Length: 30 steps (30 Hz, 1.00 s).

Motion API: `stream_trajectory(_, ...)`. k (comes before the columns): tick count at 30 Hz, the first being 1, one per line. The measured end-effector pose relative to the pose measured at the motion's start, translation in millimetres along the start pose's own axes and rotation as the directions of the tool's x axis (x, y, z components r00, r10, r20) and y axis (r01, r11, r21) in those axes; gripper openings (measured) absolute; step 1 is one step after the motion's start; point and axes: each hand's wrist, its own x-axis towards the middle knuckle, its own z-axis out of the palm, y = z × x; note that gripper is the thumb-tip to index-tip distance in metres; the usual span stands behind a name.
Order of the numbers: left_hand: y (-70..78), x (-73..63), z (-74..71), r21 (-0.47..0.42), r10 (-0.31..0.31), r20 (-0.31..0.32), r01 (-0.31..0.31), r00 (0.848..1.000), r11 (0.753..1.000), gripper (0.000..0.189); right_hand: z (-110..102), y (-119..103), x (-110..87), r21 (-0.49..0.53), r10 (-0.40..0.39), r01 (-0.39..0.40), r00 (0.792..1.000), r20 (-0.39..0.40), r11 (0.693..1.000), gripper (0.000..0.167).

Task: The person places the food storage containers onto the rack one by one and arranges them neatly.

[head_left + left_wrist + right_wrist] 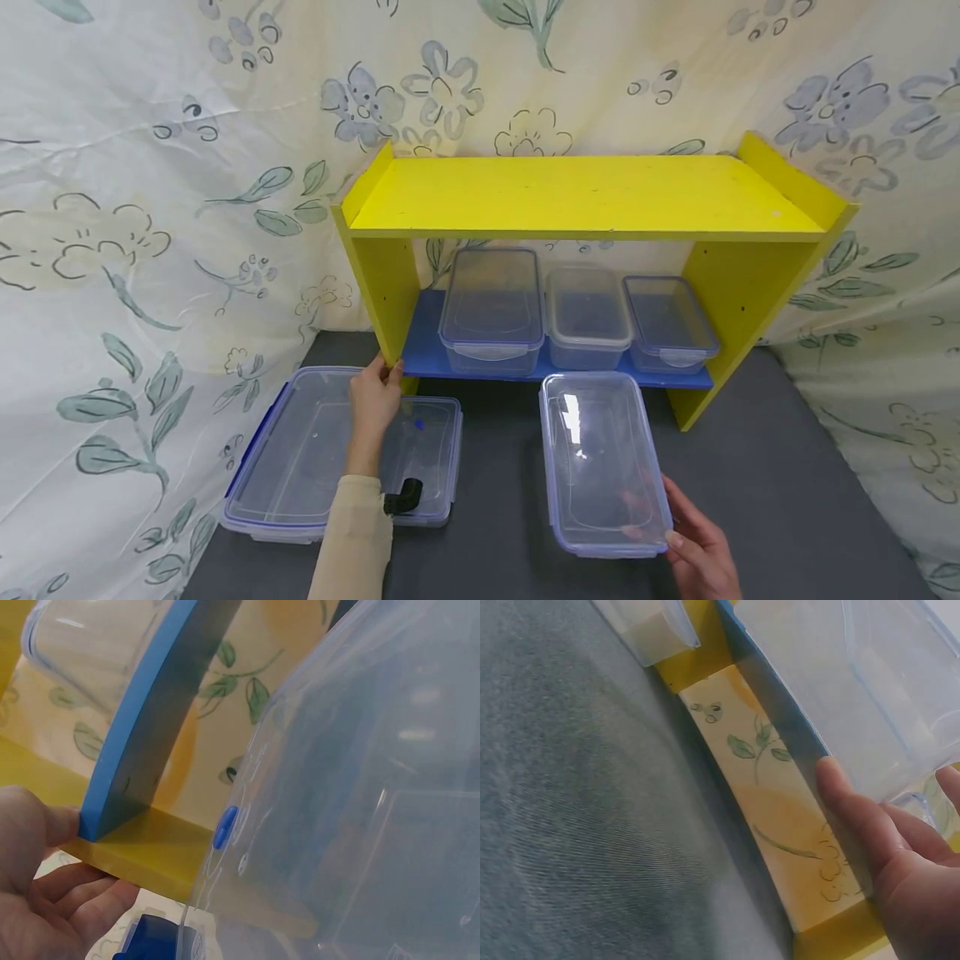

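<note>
My left hand [373, 404] grips the front edge of the left side panel of a yellow shelf unit [600, 193], where its blue lower board [427, 354] joins the panel. In the left wrist view, the thumb of that left hand [56, 877] lies by the blue board's end, with the fingers under the yellow panel. A clear lidded food container [603, 467] is tilted in front of the shelf. My right hand [699, 542] holds it by its near right corner. The right wrist view shows the fingers [870, 825] against the container's clear wall.
On the blue board stand a large lidded container [491, 304], a frosted one [588, 312] and a smaller one [667, 312]. A wide container [300, 458] and a smaller container [431, 442] lie on the dark tabletop [495, 508], under and beside my left forearm. Flowered cloth [150, 250] hangs behind.
</note>
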Motion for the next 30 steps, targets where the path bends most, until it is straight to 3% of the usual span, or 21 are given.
stream_trajectory(3, 0.3, 0.2, 0.0, -0.001, 0.007, -0.001, -0.007, 1.0, 1.0, 0.017, -1, -3, -0.2, 0.03, -0.044, 0.043, 0.998, 0.037, 0.999, 0.062)
stream_trajectory(8, -0.2, 0.1, 0.4, 0.005, 0.009, 0.0, -0.009, 1.0, 1.0, 0.017, 0, -8, -1.4, 0.025, -0.066, 0.066, 0.998, 0.02, 0.998, 0.062)
stream_trajectory(11, -0.4, -0.3, 0.1, 0.007, 0.006, 0.001, -0.006, 1.0, 1.0, 0.017, 1, -11, 0.8, 0.054, -0.115, 0.112, 0.991, 0.064, 0.992, 0.061)
stream_trajectory(16, -0.1, -0.7, -0.8, 0.007, 0.007, 0.002, -0.007, 1.0, 1.0, 0.017, -2, -16, 7.9, 0.167, -0.224, 0.197, 0.962, 0.157, 0.966, 0.058)
stream_trajectory(22, -1.2, -1.1, -0.9, 0.016, 0.021, -0.006, -0.021, 1.0, 1.0, 0.017, -2, -24, 12.9, 0.221, -0.276, 0.234, 0.944, 0.182, 0.947, 0.057)
stream_trajectory(30, -1.3, -2.7, -0.2, 0.007, 0.022, -0.009, -0.022, 1.0, 1.0, 0.016, -1, -30, 20.5, 0.326, -0.385, 0.306, 0.897, 0.216, 0.895, 0.058)
